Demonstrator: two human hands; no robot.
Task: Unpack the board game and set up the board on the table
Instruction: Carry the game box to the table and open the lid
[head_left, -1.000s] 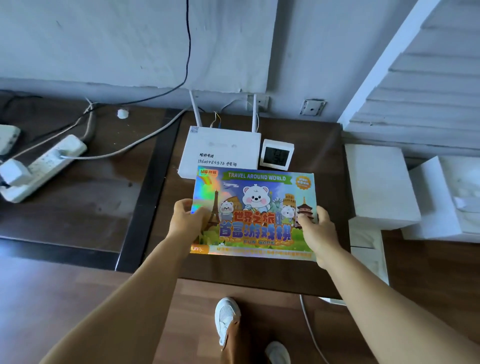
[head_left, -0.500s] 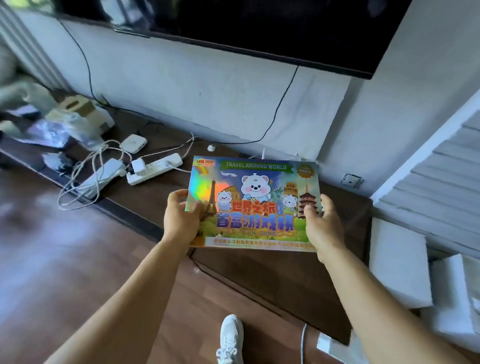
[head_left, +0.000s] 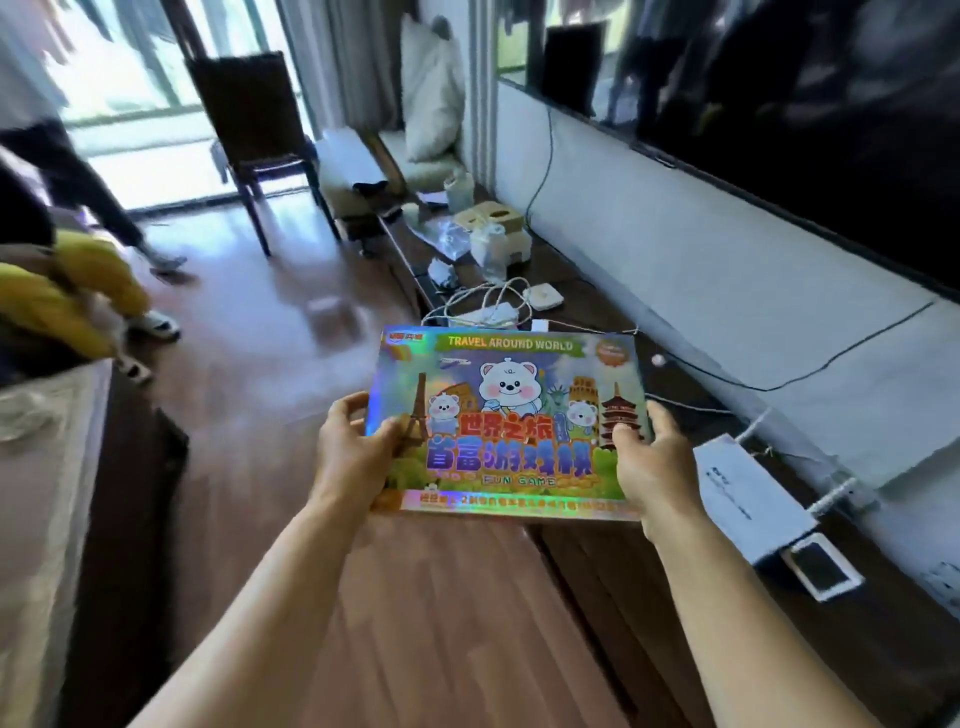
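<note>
Colourful holographic cardboard game box (head_left: 511, 423) mid-frame, gripped by left hand (head_left: 353, 457) and right hand (head_left: 652, 467). Brown wood-plank floor (head_left: 291, 405) beneath; long dark low cabinet (head_left: 649, 395) at right.

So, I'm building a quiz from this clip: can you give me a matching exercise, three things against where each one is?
Things:
1. game box
2. white router
3. dark chair

Places:
A. far off, near the bright window
B. held in the air between both hands
C. on the low dark cabinet, to the right

Pairs: 1-B, 2-C, 3-A. The left hand and right hand grip the box's side edges.
</note>
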